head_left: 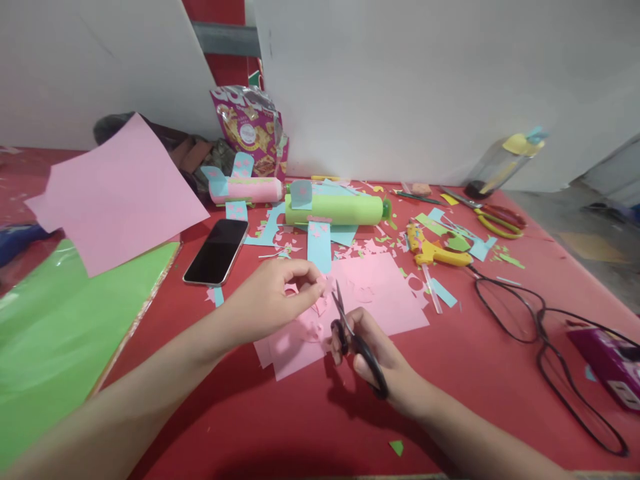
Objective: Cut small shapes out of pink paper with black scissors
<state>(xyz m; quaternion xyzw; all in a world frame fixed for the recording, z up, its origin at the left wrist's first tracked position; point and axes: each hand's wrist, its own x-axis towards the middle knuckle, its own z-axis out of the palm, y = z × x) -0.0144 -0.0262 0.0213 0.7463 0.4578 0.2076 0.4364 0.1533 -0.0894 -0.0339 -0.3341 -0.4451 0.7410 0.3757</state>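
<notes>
My left hand [280, 293] pinches a small piece of pink paper [326, 285] between thumb and fingertips. Close beside it, my right hand [377, 357] has its fingers in the handles of black-handled scissors [367, 357]. Their slightly parted blades point up toward the pink piece; whether they touch it I cannot tell. Beneath both hands lie pink paper sheets [400, 300] with small pink cuttings. Behind them rest a green paper-wrapped tube [345, 210] with light blue paper flaps and a similar pink tube [255, 190].
A phone [217, 252] lies left of the tubes, near a large pink sheet [125, 193] and green sheets [45, 340]. To the right are a yellow glue gun [435, 253] with its cord, pliers [500, 220], a clear bottle [500, 167] and a purple power socket [607, 363]. A snack bag [250, 130] stands behind.
</notes>
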